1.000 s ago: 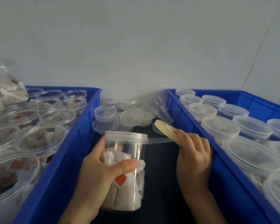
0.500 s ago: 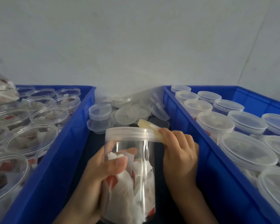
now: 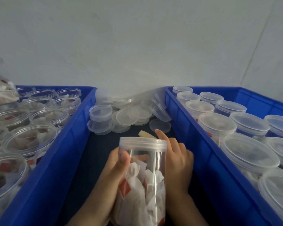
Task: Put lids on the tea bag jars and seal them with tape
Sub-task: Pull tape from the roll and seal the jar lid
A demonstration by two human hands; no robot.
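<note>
Your left hand [image 3: 114, 173] wraps around the clear jar [image 3: 142, 181] — thumb pressed on its near wall, fingers curled behind it — and holds it upright between the two blue crates, over the dark surface [image 3: 91, 154]. The jar is packed with white tea bags [image 3: 137, 190], and its lid [image 3: 142, 143] sits on top. Your right hand [image 3: 178, 159] is tucked just behind the jar's right side, curled around the tape roll [image 3: 145, 134], which peeks out above the lid — index finger lifted. Loose lids [image 3: 131, 115] lie piled ahead. The left crate [image 3: 69, 141] holds open jars, the right crate [image 3: 194, 132] lidded ones.
</note>
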